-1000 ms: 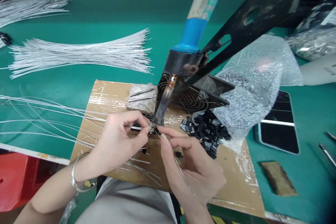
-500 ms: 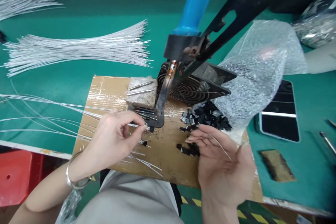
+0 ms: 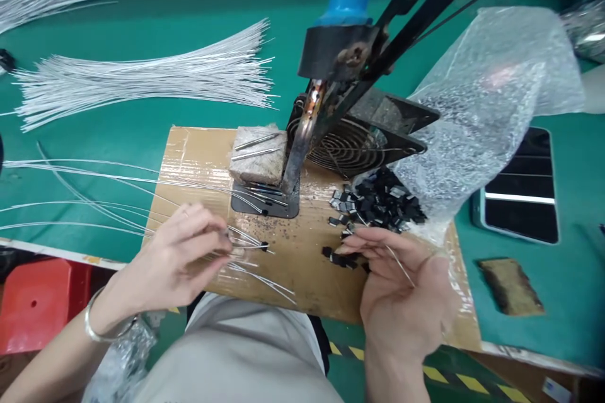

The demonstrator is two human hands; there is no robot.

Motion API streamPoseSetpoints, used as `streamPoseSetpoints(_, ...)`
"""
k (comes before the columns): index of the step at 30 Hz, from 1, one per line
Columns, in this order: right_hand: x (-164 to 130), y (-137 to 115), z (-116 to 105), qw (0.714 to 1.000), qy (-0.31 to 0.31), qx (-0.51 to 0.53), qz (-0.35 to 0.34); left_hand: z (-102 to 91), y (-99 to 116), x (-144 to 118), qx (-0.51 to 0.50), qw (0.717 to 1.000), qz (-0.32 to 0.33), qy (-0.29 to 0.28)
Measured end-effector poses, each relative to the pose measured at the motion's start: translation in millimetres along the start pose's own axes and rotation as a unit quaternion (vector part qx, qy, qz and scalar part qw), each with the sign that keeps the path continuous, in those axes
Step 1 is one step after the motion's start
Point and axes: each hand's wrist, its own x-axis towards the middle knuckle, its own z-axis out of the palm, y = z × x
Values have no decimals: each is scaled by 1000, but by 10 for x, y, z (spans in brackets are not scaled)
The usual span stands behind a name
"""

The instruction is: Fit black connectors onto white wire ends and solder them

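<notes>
The left hand [image 3: 182,255] was pinched narrow on a thin white wire [image 3: 94,179], fingertips closed near the wire's end, where a small black piece [image 3: 263,245] sat on it. The wire's long axis ran left to right across the cardboard sheet [image 3: 293,277], its free length trailing off to the left over the green bench [image 3: 142,132]. That end lay just to the right of the left hand, and the soldering iron tip [image 3: 290,179] with its dark metal plate [image 3: 265,201] stood beyond it, up and to the right.

The right hand [image 3: 401,293] was half open, palm up, fingers loosely curled with a thin strand of solder wire [image 3: 397,264] lying across them. Its fingertips touched the loose black pieces [image 3: 343,258] at the near edge of the pile [image 3: 378,204] spilling from the bubble-wrap bag [image 3: 477,113]. Of the two, the right hand was nearer the pile and the left was nearer the iron. A bundle of white wires [image 3: 142,79] lay well apart at the far left, and a phone [image 3: 517,198] at the right.
</notes>
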Motion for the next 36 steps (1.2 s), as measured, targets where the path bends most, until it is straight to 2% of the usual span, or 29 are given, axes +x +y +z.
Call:
streamPoseSetpoints(2, 2, 6, -6, 1000, 0, 4, 0, 14, -7, -88, 14, 999, 17, -41)
streamPoseSetpoints(4, -2, 8, -5, 1000, 5, 11, 5, 59, -15, -144, 27, 998, 20, -45)
streamPoseSetpoints(14, -62, -34, 38, 1000, 13, 6, -3, 251, -68, -112, 53, 997, 49, 33)
streamPoseSetpoints(21, -65, -41, 41, 1000, 1, -14, -14, 357, -121, -55, 56, 996, 59, 38)
streamPoseSetpoints(26, -57, -34, 52, 1000, 6, -19, -10, 327, -115, -8, 43, 997, 56, 14)
streamPoseSetpoints(31, -60, -37, 30, 1000, 8, -10, -15, 235, -110, -68, -13, 998, 57, -18)
streamPoseSetpoints(34, -60, -27, 20, 1000, 5, -11, -20, 247, -129, -133, -17, 998, 55, -38)
streamPoseSetpoints(36, -60, -20, 20, 1000, 5, -18, -22, 279, -138, -157, -14, 998, 60, -29)
